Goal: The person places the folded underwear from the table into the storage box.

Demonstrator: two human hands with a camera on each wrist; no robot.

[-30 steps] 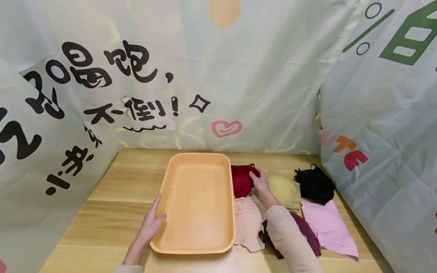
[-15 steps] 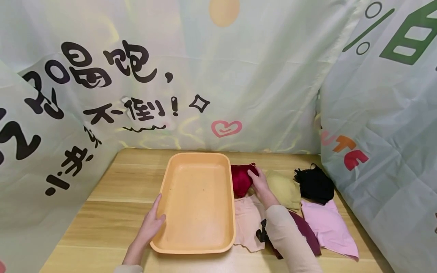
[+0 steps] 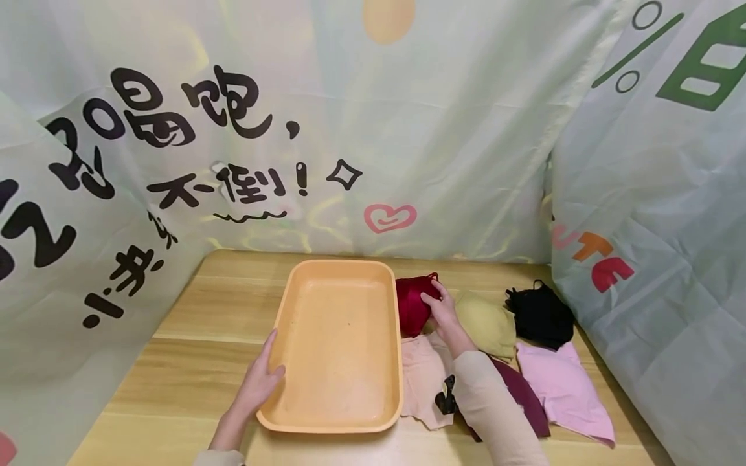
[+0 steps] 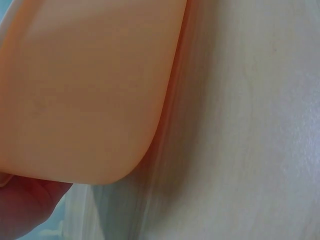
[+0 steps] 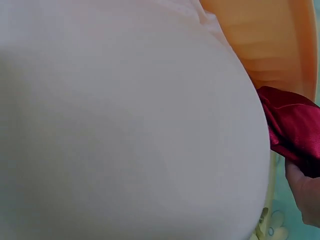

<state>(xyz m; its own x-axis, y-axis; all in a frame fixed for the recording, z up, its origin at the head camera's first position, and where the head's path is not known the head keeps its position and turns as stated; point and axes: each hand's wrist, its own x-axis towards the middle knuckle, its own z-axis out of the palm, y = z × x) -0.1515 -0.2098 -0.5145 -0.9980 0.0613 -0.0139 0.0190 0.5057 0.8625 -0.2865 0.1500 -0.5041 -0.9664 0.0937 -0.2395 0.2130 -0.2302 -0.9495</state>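
A peach plastic tray (image 3: 338,349) lies on the wooden table, its inside bare. Its left rim is in my left hand (image 3: 259,382), with the thumb on the inner side and the other fingers out of sight outside. Just right of the tray, my right hand (image 3: 445,317) grips the right end of a dark red satin garment (image 3: 412,304) with thin straps. In the right wrist view a large pale cloth surface covers most of the picture, and the satin garment (image 5: 295,122) shows at the right edge. The fingers under the garment are hidden.
More folded garments lie right of the tray: pale pink (image 3: 422,372), yellow (image 3: 485,323), black with straps (image 3: 542,317), burgundy (image 3: 524,401) partly under my sleeve, and light pink (image 3: 568,388). Printed fabric curtains (image 3: 443,162) hang behind the table and at both sides.
The right end of the dark red garment has risen slightly with my right hand. My left hand stays on the tray rim. The head view has shifted a little.
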